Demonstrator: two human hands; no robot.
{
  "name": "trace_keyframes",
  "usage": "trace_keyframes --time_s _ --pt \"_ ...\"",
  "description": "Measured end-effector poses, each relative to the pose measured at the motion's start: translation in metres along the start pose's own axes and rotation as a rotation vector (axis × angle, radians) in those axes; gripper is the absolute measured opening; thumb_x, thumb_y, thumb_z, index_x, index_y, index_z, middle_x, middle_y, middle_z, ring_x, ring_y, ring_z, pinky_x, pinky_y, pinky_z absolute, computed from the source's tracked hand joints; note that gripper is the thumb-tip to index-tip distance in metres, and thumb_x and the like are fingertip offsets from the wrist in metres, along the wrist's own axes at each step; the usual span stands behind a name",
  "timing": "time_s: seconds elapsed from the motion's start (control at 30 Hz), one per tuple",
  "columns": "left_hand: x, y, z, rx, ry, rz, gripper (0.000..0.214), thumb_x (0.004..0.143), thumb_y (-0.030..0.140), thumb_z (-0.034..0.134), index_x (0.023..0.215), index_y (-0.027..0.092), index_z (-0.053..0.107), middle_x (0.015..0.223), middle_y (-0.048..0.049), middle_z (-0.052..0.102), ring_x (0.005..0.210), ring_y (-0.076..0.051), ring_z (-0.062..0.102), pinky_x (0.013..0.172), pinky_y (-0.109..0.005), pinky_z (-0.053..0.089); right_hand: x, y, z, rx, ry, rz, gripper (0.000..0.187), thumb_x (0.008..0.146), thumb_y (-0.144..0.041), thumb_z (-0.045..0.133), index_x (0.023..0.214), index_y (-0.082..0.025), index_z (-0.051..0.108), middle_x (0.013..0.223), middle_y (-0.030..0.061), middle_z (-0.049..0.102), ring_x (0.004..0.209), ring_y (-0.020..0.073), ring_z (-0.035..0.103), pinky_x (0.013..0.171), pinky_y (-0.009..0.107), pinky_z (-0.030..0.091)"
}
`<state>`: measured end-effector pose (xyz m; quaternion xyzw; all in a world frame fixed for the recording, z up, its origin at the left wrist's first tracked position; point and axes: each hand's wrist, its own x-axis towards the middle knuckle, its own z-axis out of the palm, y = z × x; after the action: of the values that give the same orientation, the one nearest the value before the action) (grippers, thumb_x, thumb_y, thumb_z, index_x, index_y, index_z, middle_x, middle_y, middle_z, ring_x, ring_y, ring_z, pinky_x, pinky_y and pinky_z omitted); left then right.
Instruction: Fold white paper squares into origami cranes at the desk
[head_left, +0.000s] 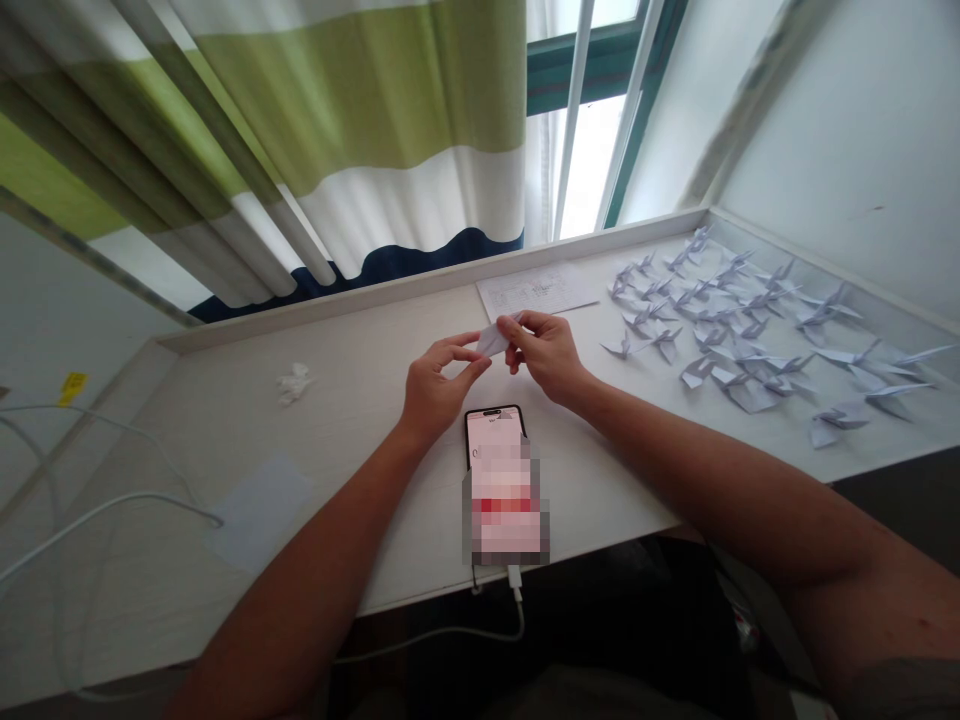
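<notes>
Both of my hands hold one small folded piece of pale paper [495, 337] above the white desk [360, 420]. My left hand [435, 385] pinches its left end between thumb and fingers. My right hand [546, 352] grips its right end with curled fingers. Just below the hands a phone [501, 480] lies on the desk with its screen lit. Several finished paper cranes [742, 330] are spread over the right part of the desk.
A printed sheet [536, 290] lies behind the hands. A crumpled white scrap [295, 384] and a flat pale square of paper [259, 510] lie on the left. White cables [97, 510] run along the left; one plugs into the phone. A striped curtain [337, 150] hangs behind.
</notes>
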<state>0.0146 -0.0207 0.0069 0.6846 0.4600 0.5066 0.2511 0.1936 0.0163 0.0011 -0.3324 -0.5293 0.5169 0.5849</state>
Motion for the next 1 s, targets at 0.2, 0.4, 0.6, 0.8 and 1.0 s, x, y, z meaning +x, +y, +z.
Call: trace_keyframes --time_s 0.2,0.4,0.6,0.8,1.0 --pt "0.0013 -0.0050 0.0015 -0.070 0.057 -0.114 0.021 0.084 0.040 0.087 0.085 0.021 0.078 0.102 -0.0071 0.083 0.097 -0.026 0.078 0.101 -0.045 0.059 0.0016 -0.0008 -0.0010 0.014 0.001 0.027 0.056 0.074 -0.073 0.087 0.076 -0.020 0.069 0.054 -0.0037 0.061 0.048 0.0103 0.054 0.044 0.024 0.051" --pt "0.0040 -0.0047 0.0054 -0.366 0.039 -0.261 0.039 0.072 0.046 0.096 0.081 0.017 0.072 0.097 -0.0094 0.082 0.089 -0.025 0.080 0.094 -0.044 0.062 0.0028 -0.0018 -0.0018 0.046 -0.017 0.037 0.056 0.073 -0.072 0.088 0.076 -0.021 0.068 0.056 -0.0037 0.060 0.050 0.0108 0.056 0.044 0.024 0.052" --pt "0.0058 0.0004 -0.0003 -0.437 0.000 -0.350 0.047 0.068 0.034 0.097 0.090 0.020 0.058 0.086 -0.0033 0.080 0.087 -0.026 0.082 0.090 -0.043 0.062 0.0036 0.0001 -0.0031 0.031 -0.014 0.037 0.056 0.074 -0.073 0.087 0.078 -0.020 0.069 0.058 -0.0034 0.061 0.051 0.0108 0.056 0.044 0.024 0.051" --pt "0.0079 -0.0017 -0.0042 -0.499 -0.170 -0.423 0.039 0.081 0.041 0.084 0.107 0.018 0.067 0.090 -0.0061 0.082 0.086 -0.025 0.082 0.081 -0.037 0.061 -0.0014 0.0021 0.0011 -0.044 -0.153 -0.002 0.055 0.077 -0.071 0.085 0.076 -0.018 0.071 0.060 -0.0021 0.064 0.050 0.0096 0.054 0.042 0.022 0.045" --pt "0.0037 -0.0012 0.0004 -0.352 -0.337 -0.383 0.060 0.088 0.075 0.073 0.088 0.015 0.077 0.081 -0.0126 0.081 0.069 -0.025 0.078 0.066 -0.037 0.060 -0.0028 -0.0019 0.0011 -0.109 -0.197 -0.038 0.054 0.080 -0.069 0.084 0.070 -0.018 0.070 0.059 -0.0030 0.061 0.050 0.0074 0.047 0.043 0.022 0.036"
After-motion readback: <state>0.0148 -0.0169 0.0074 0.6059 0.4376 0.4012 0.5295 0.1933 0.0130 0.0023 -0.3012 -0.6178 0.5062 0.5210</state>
